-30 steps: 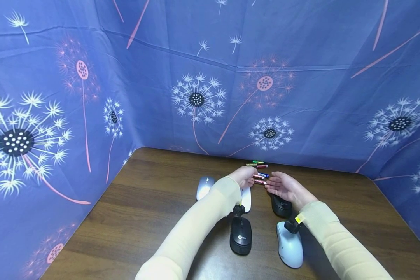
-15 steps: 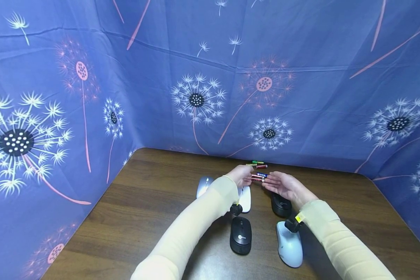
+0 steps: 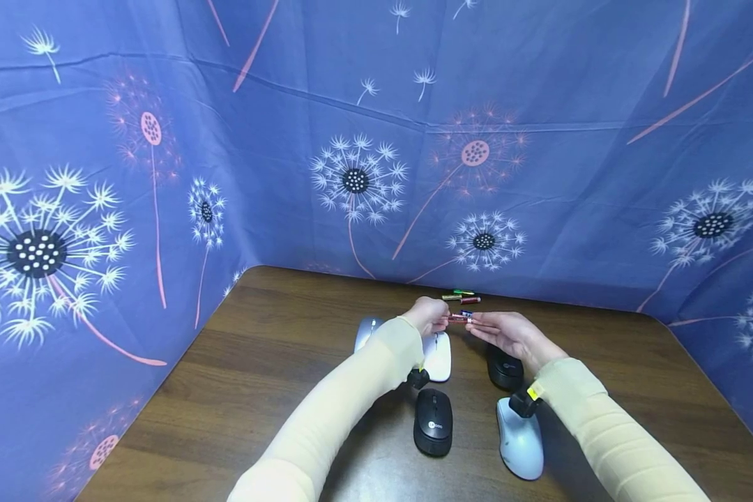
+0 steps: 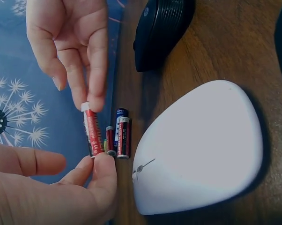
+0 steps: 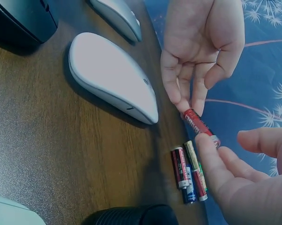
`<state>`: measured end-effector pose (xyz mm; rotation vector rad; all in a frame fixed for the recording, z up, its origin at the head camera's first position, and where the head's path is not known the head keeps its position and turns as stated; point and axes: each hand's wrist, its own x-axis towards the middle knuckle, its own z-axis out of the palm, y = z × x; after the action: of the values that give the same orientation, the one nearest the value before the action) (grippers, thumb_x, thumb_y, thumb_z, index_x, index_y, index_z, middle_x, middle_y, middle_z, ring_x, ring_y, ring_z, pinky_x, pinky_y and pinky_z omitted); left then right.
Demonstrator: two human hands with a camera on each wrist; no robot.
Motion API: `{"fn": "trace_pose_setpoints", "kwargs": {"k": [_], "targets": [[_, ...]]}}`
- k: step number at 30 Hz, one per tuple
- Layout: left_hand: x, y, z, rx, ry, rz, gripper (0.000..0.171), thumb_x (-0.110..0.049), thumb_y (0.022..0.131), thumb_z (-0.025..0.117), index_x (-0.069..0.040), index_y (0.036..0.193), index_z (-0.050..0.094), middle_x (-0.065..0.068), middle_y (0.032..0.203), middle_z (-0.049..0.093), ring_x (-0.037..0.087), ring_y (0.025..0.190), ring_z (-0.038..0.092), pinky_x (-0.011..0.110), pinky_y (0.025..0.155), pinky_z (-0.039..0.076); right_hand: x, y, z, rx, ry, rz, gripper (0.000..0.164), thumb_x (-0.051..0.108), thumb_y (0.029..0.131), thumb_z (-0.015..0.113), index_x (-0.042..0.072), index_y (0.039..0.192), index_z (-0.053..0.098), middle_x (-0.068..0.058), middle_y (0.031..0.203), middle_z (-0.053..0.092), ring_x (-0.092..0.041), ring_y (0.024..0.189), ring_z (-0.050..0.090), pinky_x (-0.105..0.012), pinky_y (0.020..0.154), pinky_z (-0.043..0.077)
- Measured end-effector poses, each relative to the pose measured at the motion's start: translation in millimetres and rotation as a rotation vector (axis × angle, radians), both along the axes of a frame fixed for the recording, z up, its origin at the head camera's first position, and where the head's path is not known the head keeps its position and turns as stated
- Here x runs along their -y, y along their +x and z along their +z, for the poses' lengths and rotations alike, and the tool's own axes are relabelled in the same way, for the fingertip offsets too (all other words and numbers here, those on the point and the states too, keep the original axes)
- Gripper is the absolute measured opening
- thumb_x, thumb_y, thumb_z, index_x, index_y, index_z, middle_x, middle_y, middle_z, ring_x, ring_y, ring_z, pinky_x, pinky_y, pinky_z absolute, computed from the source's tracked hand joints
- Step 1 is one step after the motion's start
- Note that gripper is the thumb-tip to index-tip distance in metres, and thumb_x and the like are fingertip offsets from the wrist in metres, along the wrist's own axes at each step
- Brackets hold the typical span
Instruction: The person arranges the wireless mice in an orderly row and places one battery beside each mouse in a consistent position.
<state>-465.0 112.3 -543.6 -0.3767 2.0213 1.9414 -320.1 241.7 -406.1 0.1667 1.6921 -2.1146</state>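
A red battery [image 4: 92, 131] is held end to end between the fingertips of both hands, tilted and apart from the other batteries. My left hand [image 3: 425, 314] touches one end with its fingertips, thumb held away from it. At the other end are the nearly straight fingertips of my right hand [image 3: 507, 330]; its thumb [image 5: 260, 139] also stands clear of the battery. Near the hands on the table lie a red-and-black battery [image 5: 180, 167], a blue battery [image 5: 190, 186], a thinner red battery [image 5: 200, 184] and a gold battery [image 5: 190, 152].
Beside the left hand are a white mouse [image 3: 438, 357] and a silver mouse [image 3: 367, 329]. A black mouse [image 3: 503, 368] sits under the right hand. Nearer stand another black mouse [image 3: 433, 424] and a pale blue mouse [image 3: 519, 443]. A patterned blue cloth [image 3: 276, 174] hangs behind the table.
My hands have drawn closer together, the left moving slightly left and away, the right slightly left. A red battery is now between their fingertips.
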Motion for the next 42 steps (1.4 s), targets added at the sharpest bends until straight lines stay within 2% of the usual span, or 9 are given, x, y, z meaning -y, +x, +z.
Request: {"fn": "trace_pose_setpoints", "kwargs": {"k": [3,10,15,18,22,25,28,35,42], "targets": [[8.4,17.7,20.1,-0.003,0.002,-0.014,0.012,-0.004,0.086,0.052,0.0,0.08,0.062,0.007,0.066,0.058,0.013,0.054,0.057,0.026,0.055,0.053,2.3,1.9,1.9,-0.037,0.006,0.0,0.031,-0.004,0.096,0.042,-0.015,0.125,0.044,-0.012,0.092,0.07,-0.017,0.088,0.068,-0.031,0.091,0.05],[11.8,15.0,18.3,-0.027,0.016,-0.029,0.008,0.002,0.084,0.059,0.003,0.078,0.064,0.008,0.062,0.06,0.013,0.052,0.058,0.024,0.051,0.052,8.7,5.3,9.8,-0.069,0.047,-0.024,0.047,-0.007,0.095,0.044,-0.019,0.137,0.027,-0.011,0.093,0.069,-0.015,0.086,0.068,-0.029,0.087,0.052],[14.6,13.0,20.6,-0.041,0.052,-0.044,0.005,0.004,0.081,0.063,0.004,0.077,0.066,0.01,0.062,0.063,0.015,0.054,0.061,0.026,0.051,0.053,13.7,7.4,16.0,-0.079,0.061,-0.043,0.048,-0.008,0.093,0.047,-0.02,0.136,0.028,-0.01,0.091,0.069,-0.014,0.085,0.069,-0.027,0.086,0.052],[25.7,32.2,44.6,-0.074,0.082,-0.055,0.001,0.005,0.079,0.068,0.005,0.077,0.068,0.012,0.066,0.065,0.018,0.059,0.063,0.029,0.055,0.055,16.0,8.4,19.9,-0.091,0.064,-0.043,0.048,-0.008,0.093,0.048,-0.02,0.136,0.028,-0.009,0.09,0.069,-0.014,0.086,0.069,-0.026,0.085,0.052],[53.3,92.2,113.8,-0.079,0.092,-0.083,0.015,0.011,0.08,0.061,0.008,0.093,0.069,0.017,0.081,0.067,0.018,0.067,0.062,0.037,0.076,0.057,19.3,9.9,26.3,-0.093,0.078,-0.032,0.051,-0.006,0.094,0.049,-0.017,0.138,0.027,-0.008,0.092,0.069,-0.014,0.088,0.068,-0.026,0.087,0.051],[70.2,122.5,147.1,-0.087,0.102,-0.118,0.024,0.016,0.081,0.055,0.012,0.102,0.066,0.014,0.08,0.065,0.015,0.065,0.058,0.04,0.086,0.054,22.8,11.4,31.0,-0.092,0.089,-0.037,0.051,-0.005,0.094,0.05,-0.016,0.139,0.028,-0.008,0.092,0.069,-0.014,0.088,0.068,-0.027,0.088,0.051],[79.6,131.3,154.6,-0.11,0.109,-0.139,0.021,0.013,0.082,0.057,0.012,0.101,0.066,0.01,0.075,0.063,0.013,0.064,0.058,0.039,0.084,0.054,26.5,13.9,35.3,-0.112,0.091,-0.033,0.05,-0.005,0.094,0.049,-0.017,0.138,0.029,-0.008,0.091,0.069,-0.014,0.087,0.069,-0.027,0.088,0.051],[95.6,139.4,159.9,-0.11,0.104,-0.193,0.02,0.007,0.086,0.059,0.007,0.104,0.066,0.019,0.089,0.069,0.018,0.075,0.067,0.036,0.081,0.055,35.6,19.4,43.8,-0.162,0.128,-0.029,0.042,-0.003,0.092,0.055,-0.015,0.13,0.041,-0.008,0.092,0.068,-0.016,0.088,0.069,-0.028,0.087,0.051],[111.1,150.6,166.3,-0.179,0.158,-0.191,0.02,0.007,0.087,0.06,0.011,0.106,0.065,0.023,0.091,0.069,0.014,0.067,0.065,0.032,0.076,0.057,45.5,20.9,50.7,-0.157,0.098,-0.005,0.04,-0.002,0.093,0.053,-0.015,0.129,0.04,-0.008,0.091,0.068,-0.015,0.087,0.069,-0.028,0.088,0.051]]}}
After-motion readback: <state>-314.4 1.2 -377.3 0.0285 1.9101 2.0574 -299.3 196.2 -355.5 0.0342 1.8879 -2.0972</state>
